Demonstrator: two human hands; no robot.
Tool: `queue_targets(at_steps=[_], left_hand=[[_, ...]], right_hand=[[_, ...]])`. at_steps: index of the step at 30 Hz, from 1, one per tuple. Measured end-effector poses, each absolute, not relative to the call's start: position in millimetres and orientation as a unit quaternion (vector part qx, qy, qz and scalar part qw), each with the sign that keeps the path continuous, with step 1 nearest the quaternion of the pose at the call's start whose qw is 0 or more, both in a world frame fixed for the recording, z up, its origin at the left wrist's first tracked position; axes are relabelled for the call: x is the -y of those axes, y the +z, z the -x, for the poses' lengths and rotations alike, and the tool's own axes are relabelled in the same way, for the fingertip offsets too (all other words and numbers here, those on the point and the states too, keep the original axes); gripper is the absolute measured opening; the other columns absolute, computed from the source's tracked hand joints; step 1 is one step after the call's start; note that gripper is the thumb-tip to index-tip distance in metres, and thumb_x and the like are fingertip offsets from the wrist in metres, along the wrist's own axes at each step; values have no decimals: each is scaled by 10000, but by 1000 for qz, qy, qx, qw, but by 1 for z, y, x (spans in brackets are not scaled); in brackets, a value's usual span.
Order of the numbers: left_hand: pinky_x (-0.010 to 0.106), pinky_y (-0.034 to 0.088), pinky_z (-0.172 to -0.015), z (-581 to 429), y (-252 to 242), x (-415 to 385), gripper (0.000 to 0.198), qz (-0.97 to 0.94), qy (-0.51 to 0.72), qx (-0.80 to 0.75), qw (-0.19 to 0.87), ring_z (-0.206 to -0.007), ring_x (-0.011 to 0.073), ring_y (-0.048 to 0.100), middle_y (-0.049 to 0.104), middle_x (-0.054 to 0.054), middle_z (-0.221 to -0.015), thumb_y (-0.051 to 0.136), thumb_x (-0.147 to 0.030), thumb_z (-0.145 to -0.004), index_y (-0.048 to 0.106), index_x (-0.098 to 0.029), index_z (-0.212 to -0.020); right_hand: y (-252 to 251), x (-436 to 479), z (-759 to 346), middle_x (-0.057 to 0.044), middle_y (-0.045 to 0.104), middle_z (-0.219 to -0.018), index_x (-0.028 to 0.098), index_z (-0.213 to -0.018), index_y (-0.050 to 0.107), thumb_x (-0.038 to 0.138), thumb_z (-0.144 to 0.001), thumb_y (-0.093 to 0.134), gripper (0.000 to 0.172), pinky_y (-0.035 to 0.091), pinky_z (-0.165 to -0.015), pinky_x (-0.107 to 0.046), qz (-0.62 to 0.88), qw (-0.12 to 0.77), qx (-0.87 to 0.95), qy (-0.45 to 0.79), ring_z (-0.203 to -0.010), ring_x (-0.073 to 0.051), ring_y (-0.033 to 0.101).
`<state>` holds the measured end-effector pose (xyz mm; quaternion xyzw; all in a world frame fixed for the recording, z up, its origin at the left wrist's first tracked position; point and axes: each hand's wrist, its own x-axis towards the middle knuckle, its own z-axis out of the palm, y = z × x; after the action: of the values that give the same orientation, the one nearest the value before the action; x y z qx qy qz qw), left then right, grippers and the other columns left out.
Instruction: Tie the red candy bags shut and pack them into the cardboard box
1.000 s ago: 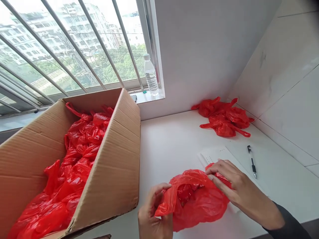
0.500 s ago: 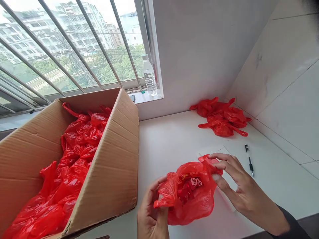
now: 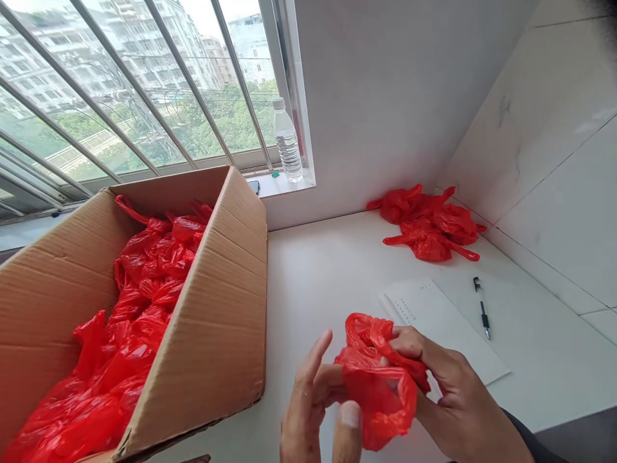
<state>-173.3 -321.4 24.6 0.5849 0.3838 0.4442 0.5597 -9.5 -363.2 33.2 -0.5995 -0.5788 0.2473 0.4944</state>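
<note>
A thin red plastic bag (image 3: 369, 402) is bunched up above the near part of the white table, its loop handles standing out. My right hand (image 3: 456, 392) grips its gathered neck from the right, with the fingers closed on the plastic. My left hand (image 3: 308, 402) is at the bag's left side, index finger raised and thumb held apart. Some of its other fingers touch the bag and are partly hidden behind it. The bag's contents are mostly covered by the folded plastic.
Left stands an open cardboard box (image 3: 226, 315) holding many red bags (image 3: 149, 276). More red bags (image 3: 429, 225) lie by the back wall. A notebook (image 3: 463, 334) and a pen (image 3: 483, 315) lie right. A water bottle (image 3: 288, 145) stands on the windowsill.
The bag, earlier spread wide with red packets showing inside, is now gathered together. My right hand has moved left and closed on its neck, while my left fingers have loosened and spread.
</note>
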Motion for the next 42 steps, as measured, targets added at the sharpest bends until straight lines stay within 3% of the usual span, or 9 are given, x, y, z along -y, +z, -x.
queue_targets(at_steps=[5,9,12,18,23,27,34,39,42], left_hand=[[335,487,-777,171,9,311,538,-706,417,-354,450,-839,215,592,638,77,-987,666,-418,-855,576,-277,-1366],[288,442,-656,169,-1,306,155,-705,417,-313,480,-714,183,584,638,54,-806,613,-317,-908,728,-249,-987],[279,433,-681,169,-1,304,178,-671,431,-346,494,-733,177,588,619,41,-808,604,-343,-914,687,-224,-812],[268,435,-654,167,-3,311,359,-594,376,-369,607,-702,175,583,664,52,-824,521,-543,-932,626,-207,-857],[361,465,-720,160,-12,321,649,-699,355,-308,540,-764,246,571,683,101,-888,488,-777,-820,696,-241,-1120],[333,439,-684,157,-10,317,385,-703,368,-312,523,-661,201,506,554,49,-673,518,-552,-930,738,-252,-831],[352,512,-866,170,10,302,400,-501,433,-374,650,-1158,308,563,654,108,-1011,631,-577,-858,647,-209,-701],[360,546,-848,173,30,286,308,-313,429,-314,787,-845,214,667,609,21,-622,505,-442,-973,610,-225,-781],[273,550,-635,168,30,275,293,-278,393,-267,835,-443,103,471,324,-70,-411,448,-390,-1011,604,-227,-824]], right_hand=[[38,366,8,13,607,-762,257,-852,553,329,-940,549,113,542,-595,-222,591,513,554,285,-632,-136,581],[44,364,16,-2,570,-708,282,-847,576,390,-941,523,153,536,-557,-255,598,499,572,258,-649,-177,593],[47,363,20,-11,603,-751,330,-979,619,462,-917,575,153,555,-590,-279,600,498,588,216,-683,-203,624],[43,365,18,11,528,-695,273,-815,586,455,-901,633,206,531,-626,-277,578,486,602,259,-653,-175,548],[41,367,10,21,515,-679,236,-756,528,484,-945,567,315,489,-542,-249,583,517,498,380,-594,-139,500],[44,371,5,20,556,-706,270,-957,602,469,-917,621,203,535,-562,-255,635,501,486,331,-603,-143,528],[50,377,-10,-13,532,-862,337,-1065,636,348,-907,645,158,598,-641,-263,654,462,578,158,-749,-166,607],[38,385,-24,-72,505,-1266,320,-951,651,379,-960,557,111,583,-903,-362,682,509,517,91,-1252,-274,515],[34,387,-24,-82,593,-1128,307,-965,595,344,-1025,415,193,583,-891,-403,628,583,474,200,-1146,-257,586]])
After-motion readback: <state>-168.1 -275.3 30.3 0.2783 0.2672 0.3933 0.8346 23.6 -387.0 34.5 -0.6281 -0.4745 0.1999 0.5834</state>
